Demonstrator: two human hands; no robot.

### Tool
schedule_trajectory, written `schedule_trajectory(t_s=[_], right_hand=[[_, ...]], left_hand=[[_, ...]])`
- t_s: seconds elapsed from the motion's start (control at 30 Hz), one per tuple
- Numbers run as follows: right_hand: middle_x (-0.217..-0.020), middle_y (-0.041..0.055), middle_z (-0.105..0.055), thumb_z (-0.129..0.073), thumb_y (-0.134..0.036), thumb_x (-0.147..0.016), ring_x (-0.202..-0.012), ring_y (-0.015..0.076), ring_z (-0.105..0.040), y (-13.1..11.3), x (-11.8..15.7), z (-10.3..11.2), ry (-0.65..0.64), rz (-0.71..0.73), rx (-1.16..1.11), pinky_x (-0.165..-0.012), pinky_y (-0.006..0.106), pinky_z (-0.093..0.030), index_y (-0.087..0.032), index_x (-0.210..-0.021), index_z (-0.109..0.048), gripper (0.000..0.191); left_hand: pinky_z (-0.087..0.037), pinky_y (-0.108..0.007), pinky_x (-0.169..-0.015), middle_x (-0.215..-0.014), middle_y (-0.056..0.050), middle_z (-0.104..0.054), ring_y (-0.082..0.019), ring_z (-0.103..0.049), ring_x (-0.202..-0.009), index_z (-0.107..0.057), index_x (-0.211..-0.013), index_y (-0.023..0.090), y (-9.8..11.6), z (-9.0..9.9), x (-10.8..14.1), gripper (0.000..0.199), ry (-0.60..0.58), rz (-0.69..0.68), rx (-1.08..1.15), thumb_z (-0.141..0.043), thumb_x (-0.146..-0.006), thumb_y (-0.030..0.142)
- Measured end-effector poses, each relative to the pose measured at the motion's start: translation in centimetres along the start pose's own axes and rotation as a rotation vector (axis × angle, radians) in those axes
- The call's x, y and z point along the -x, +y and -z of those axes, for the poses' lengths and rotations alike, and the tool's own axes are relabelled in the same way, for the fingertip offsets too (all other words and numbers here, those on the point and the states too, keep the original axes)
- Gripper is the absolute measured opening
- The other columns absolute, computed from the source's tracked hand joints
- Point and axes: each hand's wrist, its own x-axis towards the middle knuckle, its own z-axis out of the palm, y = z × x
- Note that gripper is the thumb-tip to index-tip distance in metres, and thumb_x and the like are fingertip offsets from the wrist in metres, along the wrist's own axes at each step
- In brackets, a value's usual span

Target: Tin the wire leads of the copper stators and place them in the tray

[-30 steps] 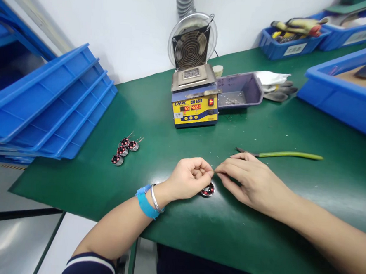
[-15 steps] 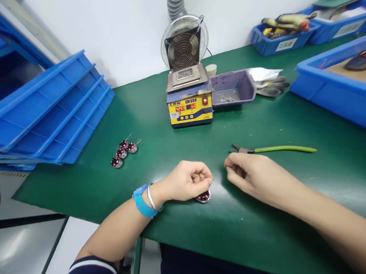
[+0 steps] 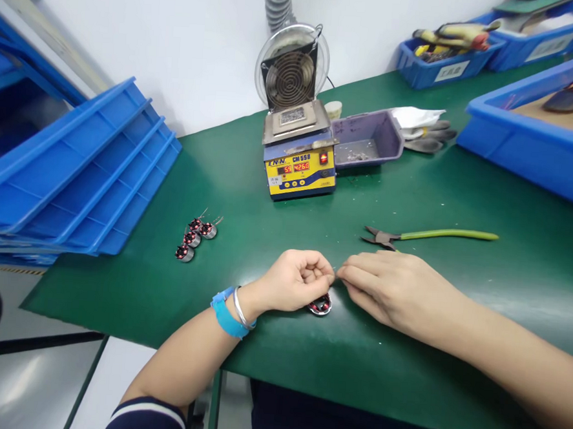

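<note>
A motor stator (image 3: 320,305), a metal ring with reddish copper windings, lies on the green table, partly covered by my left hand (image 3: 300,280). Above it, the thumb and forefinger of that hand are pinched on its thin wire ends, which are mostly hidden. My right hand (image 3: 383,288) comes in from the right, fingers pressed together, its tips almost at the left fingertips; whatever they pinch is too small to make out. Just beyond it, side cutters (image 3: 384,238) with yellow-green handles lie with jaws apart.
Several similar stators (image 3: 191,239) with wire leads stand at the left. Behind is a yellow-fronted solder pot (image 3: 301,176) with a fan, beside a purple tray (image 3: 397,150). Blue crates (image 3: 123,185) lean at left; a large blue bin (image 3: 523,151) and a tool box (image 3: 428,71) stand right.
My right hand has moved left and closed up toward the left fingertips, uncovering the cutters' jaws. The left hand holds its pinch over the stator.
</note>
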Motion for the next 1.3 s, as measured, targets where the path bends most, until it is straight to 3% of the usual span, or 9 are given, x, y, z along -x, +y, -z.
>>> schedule_trajectory(t_s=[0.1, 0.2, 0.37, 0.5, 0.7, 0.83, 0.93, 1.1, 1.3], right_hand=[[-0.069, 0.0057, -0.064, -0.042, -0.016, -0.088, -0.059, 0.0159, -0.059, 1.3, 0.2, 0.7, 0.05, -0.154, -0.023, -0.056, 0.027, -0.043, -0.017, -0.073, -0.061, 0.024], [-0.073, 0.0044, -0.068, -0.051, -0.024, -0.086, -0.063, 0.0151, -0.062, 1.6, 0.1, 0.9, 0.001, -0.321, -0.337, -0.06, 0.026, -0.047, -0.018, -0.079, -0.063, 0.015], [-0.085, 0.007, -0.068, -0.074, -0.041, -0.066, -0.078, 0.0214, -0.064, -1.3, -0.9, -1.1, -0.094, -0.388, -0.457, -0.071, 0.034, -0.049, -0.017, -0.087, -0.062, 0.034], [-0.08, 0.0057, -0.066, -0.064, -0.037, -0.076, -0.074, 0.0195, -0.062, -2.4, -1.4, -2.0, -0.118, -0.42, -0.521, -0.071, 0.034, -0.048, -0.019, -0.082, -0.061, 0.019], [-0.088, 0.0081, -0.068, -0.072, -0.046, -0.069, -0.081, 0.0208, -0.065, -1.3, -1.6, -0.4, -0.138, -0.705, -1.017, -0.075, 0.035, -0.053, -0.017, -0.093, -0.061, 0.039], [-0.087, 0.0078, -0.069, -0.084, -0.046, -0.052, -0.075, 0.019, -0.065, 0.5, -3.0, 1.2, -0.013, -0.898, -1.154, -0.068, 0.031, -0.054, -0.018, -0.095, -0.061, 0.056], [-0.079, 0.0062, -0.069, -0.087, -0.039, -0.048, -0.066, 0.0142, -0.062, 3.0, -5.7, 2.7, 0.134, -1.006, -1.073, -0.057, 0.024, -0.05, -0.017, -0.086, -0.063, 0.05], [-0.067, 0.0018, -0.06, -0.065, -0.018, -0.08, -0.054, 0.0048, -0.053, 8.3, -13.2, 5.1, 0.403, -1.188, -0.956, -0.05, 0.016, -0.041, -0.012, -0.076, -0.059, 0.01], [-0.084, 0.0035, -0.061, -0.052, -0.036, -0.093, -0.063, 0.0081, -0.055, 13.5, -20.6, 5.0, 0.501, -1.302, -0.745, -0.056, 0.022, -0.047, -0.01, -0.096, -0.059, 0.027]], left_hand=[[-0.034, -0.015, -0.044, -0.052, 0.003, -0.05, -0.004, -0.043, -0.045, -0.055, -0.068, 0.012, -0.2, -0.2, -0.2, 0.022, 0.063, 0.016, 0.046, -0.069, -0.07, 0.029], [-0.036, -0.016, -0.042, -0.054, 0.0, -0.056, -0.004, -0.046, -0.042, -0.055, -0.069, 0.011, -0.5, -0.5, -0.3, 0.03, 0.163, 0.045, 0.126, -0.072, -0.068, 0.036], [-0.038, -0.016, -0.038, -0.061, -0.003, -0.063, -0.005, -0.048, -0.039, -0.054, -0.07, 0.012, -0.8, -1.0, -0.4, 0.042, 0.313, -0.011, 0.244, -0.077, -0.062, 0.046], [-0.037, -0.016, -0.037, -0.051, 0.001, -0.058, -0.006, -0.048, -0.037, -0.054, -0.069, 0.013, -0.8, -1.0, -0.4, 0.045, 0.414, -0.106, 0.302, -0.075, -0.062, 0.052], [-0.037, -0.016, -0.04, -0.055, 0.001, -0.058, -0.007, -0.051, -0.043, -0.057, -0.074, 0.013, -0.5, 0.5, -0.6, 0.037, 0.576, -0.215, 0.341, -0.069, -0.07, 0.048], [-0.036, -0.016, -0.041, -0.061, 0.0, -0.06, -0.007, -0.053, -0.045, -0.054, -0.075, 0.014, -1.0, 1.0, -1.1, 0.031, 0.547, -0.143, 0.297, -0.068, -0.071, 0.042], [-0.037, -0.017, -0.044, -0.051, 0.004, -0.052, -0.008, -0.052, -0.045, -0.054, -0.075, 0.015, -1.6, 0.8, -1.3, 0.026, 0.447, -0.089, 0.215, -0.067, -0.071, 0.036], [-0.037, -0.018, -0.047, -0.048, 0.006, -0.049, -0.006, -0.047, -0.044, -0.055, -0.078, 0.015, -2.0, 0.8, -1.4, 0.016, 0.366, -0.106, 0.125, -0.064, -0.073, 0.027], [-0.033, -0.017, -0.046, -0.051, 0.008, -0.047, -0.004, -0.042, -0.043, -0.055, -0.076, 0.014, -1.7, 1.3, -1.4, 0.012, 0.316, -0.103, 0.077, -0.065, -0.072, 0.02]])
